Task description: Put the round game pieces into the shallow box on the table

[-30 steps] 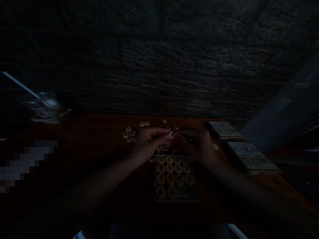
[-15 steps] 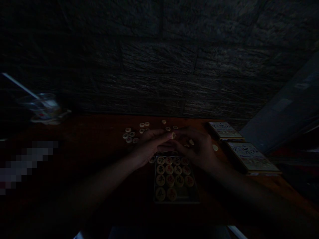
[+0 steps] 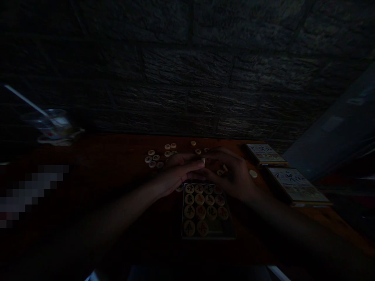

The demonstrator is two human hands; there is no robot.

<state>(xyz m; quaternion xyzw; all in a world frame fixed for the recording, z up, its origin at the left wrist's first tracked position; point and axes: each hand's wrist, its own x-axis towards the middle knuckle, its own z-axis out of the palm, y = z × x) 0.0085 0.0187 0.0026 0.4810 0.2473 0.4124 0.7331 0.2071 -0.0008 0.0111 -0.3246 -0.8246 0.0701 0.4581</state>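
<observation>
Xiangqi piece (image 3: 203, 162) pinched in left hand (image 3: 178, 172), at thumb tip! Right hand (image 3: 235, 171) curved close beside, whether gripping cannot be told; piece box (image 3: 221, 227) set nearer body.

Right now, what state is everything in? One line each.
Left hand: pinching a piece at the thumb tip
Held piece: mostly hidden, marking not readable
Right hand: curled beside left; contact with piece unclear
Tray: open, part filled; gap at front right
Loose pieces: scattered, mostly flat
Near box: flat, looks shut
Far box: flat, looks shut
Cup: upright, contents unclear
Straw: leaning in cup
</observation>
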